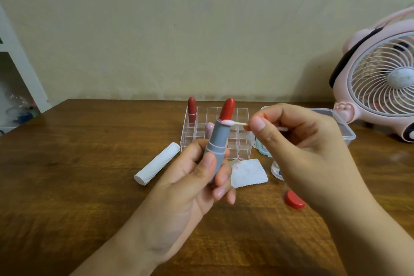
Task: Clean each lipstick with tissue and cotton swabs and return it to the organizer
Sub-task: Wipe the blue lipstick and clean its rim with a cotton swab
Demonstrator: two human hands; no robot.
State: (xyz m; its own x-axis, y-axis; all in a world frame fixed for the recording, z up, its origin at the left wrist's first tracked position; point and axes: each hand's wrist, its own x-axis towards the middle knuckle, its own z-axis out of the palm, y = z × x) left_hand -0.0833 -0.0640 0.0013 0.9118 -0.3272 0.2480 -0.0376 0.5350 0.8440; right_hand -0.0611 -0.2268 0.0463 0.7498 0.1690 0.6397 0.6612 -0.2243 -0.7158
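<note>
Seen from the head camera, looking down at a dark, grained wooden table (67, 186). The left hand (197, 177) curls its fingers round a grey matte lipstick (218, 143), holding it upright so the glossy red bullet stands clear above the tube's rim. The right hand (298, 141) pinches a thin cotton swab (233, 123) between thumb and forefinger, its fluffy tip touching the rim where bullet meets tube, probably to lift smeared colour there. Behind stands a clear plastic organizer (243, 116), a grid of square cells, with a dark red lipstick (192, 107) in its far-left cell. A folded white tissue (248, 172), stained red, lies just in front, near a red cap (294, 200). A rolled white tissue (156, 167) lies left; a pink fan (380, 80) stands right.
</note>
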